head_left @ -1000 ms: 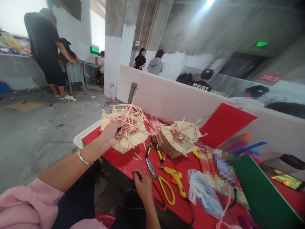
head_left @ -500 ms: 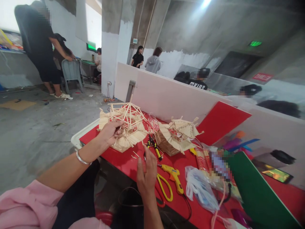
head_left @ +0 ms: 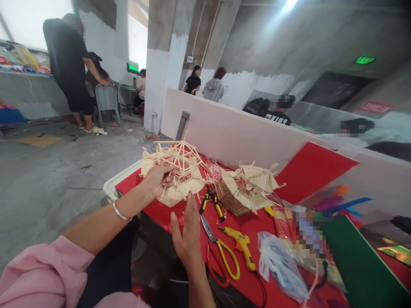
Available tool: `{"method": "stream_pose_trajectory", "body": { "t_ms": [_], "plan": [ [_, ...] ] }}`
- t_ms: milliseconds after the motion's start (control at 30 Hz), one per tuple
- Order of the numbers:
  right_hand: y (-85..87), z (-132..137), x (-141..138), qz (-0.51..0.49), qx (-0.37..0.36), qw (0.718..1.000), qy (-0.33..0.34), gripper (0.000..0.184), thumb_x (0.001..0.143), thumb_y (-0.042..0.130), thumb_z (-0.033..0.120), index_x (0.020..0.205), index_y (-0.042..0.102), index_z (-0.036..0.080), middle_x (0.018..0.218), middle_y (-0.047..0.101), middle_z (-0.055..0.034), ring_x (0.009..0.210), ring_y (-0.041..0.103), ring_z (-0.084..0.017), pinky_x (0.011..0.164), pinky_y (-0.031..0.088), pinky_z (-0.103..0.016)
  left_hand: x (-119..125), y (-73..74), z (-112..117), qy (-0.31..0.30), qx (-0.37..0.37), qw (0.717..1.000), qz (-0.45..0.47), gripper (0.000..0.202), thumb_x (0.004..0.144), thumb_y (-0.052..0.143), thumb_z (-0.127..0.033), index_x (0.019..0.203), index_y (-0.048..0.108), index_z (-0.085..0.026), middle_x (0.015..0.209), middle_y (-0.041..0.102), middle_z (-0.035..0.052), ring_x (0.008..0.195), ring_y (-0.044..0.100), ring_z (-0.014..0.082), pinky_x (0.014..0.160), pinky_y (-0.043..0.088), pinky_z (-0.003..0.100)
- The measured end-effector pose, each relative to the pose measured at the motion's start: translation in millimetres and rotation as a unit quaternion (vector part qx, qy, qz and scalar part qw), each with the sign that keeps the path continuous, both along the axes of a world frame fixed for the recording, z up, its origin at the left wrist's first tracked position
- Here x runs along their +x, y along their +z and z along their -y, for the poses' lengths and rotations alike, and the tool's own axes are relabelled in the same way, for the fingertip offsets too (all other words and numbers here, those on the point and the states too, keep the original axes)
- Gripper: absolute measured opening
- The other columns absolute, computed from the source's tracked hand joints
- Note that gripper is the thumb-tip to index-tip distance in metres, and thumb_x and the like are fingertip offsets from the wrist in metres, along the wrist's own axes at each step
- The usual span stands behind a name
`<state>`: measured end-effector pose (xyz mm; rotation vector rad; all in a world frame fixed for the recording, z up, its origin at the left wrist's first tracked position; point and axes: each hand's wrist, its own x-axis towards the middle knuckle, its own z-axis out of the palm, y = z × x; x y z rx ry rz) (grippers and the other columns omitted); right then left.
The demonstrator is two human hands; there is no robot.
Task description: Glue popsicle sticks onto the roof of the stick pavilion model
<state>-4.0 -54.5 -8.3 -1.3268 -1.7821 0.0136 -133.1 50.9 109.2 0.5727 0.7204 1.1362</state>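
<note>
A pavilion-like model of thin wooden sticks [head_left: 183, 160] stands at the table's left end, with a pointed open frame above a fanned, slatted lower roof. My left hand [head_left: 159, 179] is at the near side of this model, its fingers curled and pinching what looks like a thin wooden stick; whether that stick is joined to the frame I cannot tell. Just below the model, my right hand [head_left: 188, 231] is held up with fingers stretched and thumb apart, holding nothing. Scissors [head_left: 229, 259] with red and yellow handles lie beside it. Black-and-yellow pliers [head_left: 213, 203] rest behind them.
A second stick model [head_left: 237, 192] stands right of the first. A yellow glue gun [head_left: 242, 246] with a cord, a plastic bag [head_left: 279, 265] and a green board [head_left: 366, 256] lie rightward on the red table. A white partition [head_left: 231, 128] borders the back. Other people are farther off.
My right hand has moved left and tipped away from the scissors, so their blades now show. My left hand stays at the model. The whole view has shifted slightly.
</note>
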Motion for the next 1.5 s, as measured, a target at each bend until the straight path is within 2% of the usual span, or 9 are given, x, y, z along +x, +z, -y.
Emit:
{"method": "stream_pose_trajectory", "body": {
  "t_ms": [467,633,833,1033,1200,1500],
  "plan": [
    [-2.4,1.4,-0.4,-0.012,0.001,1.000,0.001,0.071,0.097,0.048,0.029,0.157,0.011,0.024,0.159,0.027,-0.0145,0.147,0.025,-0.029,0.112,0.036,-0.056,0.1,1.4,0.2,0.001,-0.004,1.000,-0.009,0.023,0.085,0.052,-0.005,0.063,0.054,-0.012,0.053,0.054,-0.0003,0.033,0.038,0.0018,0.031,0.021,0.013],
    [-2.3,1.1,0.4,-0.016,0.003,1.000,0.002,0.069,0.097,0.047,0.030,0.156,0.013,0.024,0.159,0.029,-0.0140,0.147,0.026,-0.028,0.112,0.037,-0.054,1.2,1.0,-0.6,0.006,-0.009,1.000,-0.018,0.022,0.083,0.057,-0.006,0.063,0.054,-0.013,0.049,0.052,-0.0021,0.033,0.039,0.0023,0.032,0.024,0.013],
    [-1.7,0.9,0.9,-0.016,0.006,1.000,0.004,0.069,0.097,0.048,0.029,0.157,0.013,0.024,0.158,0.030,-0.0146,0.146,0.027,-0.028,0.111,0.038,-0.055,0.7,-1.6,-1.6,0.014,-0.028,0.999,-0.031,0.020,0.082,0.060,-0.009,0.063,0.054,-0.014,0.048,0.051,-0.0033,0.032,0.039,0.0029,0.030,0.023,0.013],
    [-2.4,0.9,1.3,-0.016,0.010,1.000,0.007,0.069,0.097,0.048,0.028,0.156,0.013,0.023,0.158,0.030,-0.0155,0.146,0.028,-0.029,0.111,0.038,-0.056,-0.2,2.8,0.8,0.000,-0.020,0.999,-0.032,0.028,0.086,0.054,-0.009,0.058,0.051,-0.014,0.047,0.050,-0.0018,0.031,0.035,0.0019,0.030,0.019,0.013],
    [-2.1,0.3,0.8,-0.022,0.010,1.000,0.006,0.069,0.097,0.048,0.029,0.157,0.012,0.023,0.158,0.030,-0.0144,0.146,0.028,-0.027,0.111,0.038,-0.054,-0.3,4.6,2.4,-0.001,-0.015,0.999,-0.033,0.026,0.085,0.055,-0.009,0.060,0.053,-0.013,0.050,0.052,-0.0009,0.032,0.035,0.0013,0.030,0.018,0.013],
    [-2.5,-0.5,1.8,-0.022,0.002,1.000,0.013,0.068,0.097,0.048,0.028,0.156,0.014,0.023,0.158,0.030,-0.0147,0.147,0.026,-0.028,0.112,0.036,-0.057,0.4,3.3,0.6,-0.002,-0.010,0.999,-0.038,0.028,0.087,0.051,-0.008,0.060,0.054,-0.012,0.051,0.052,-0.0008,0.031,0.034,0.0009,0.030,0.017,0.013]
  ]
}}
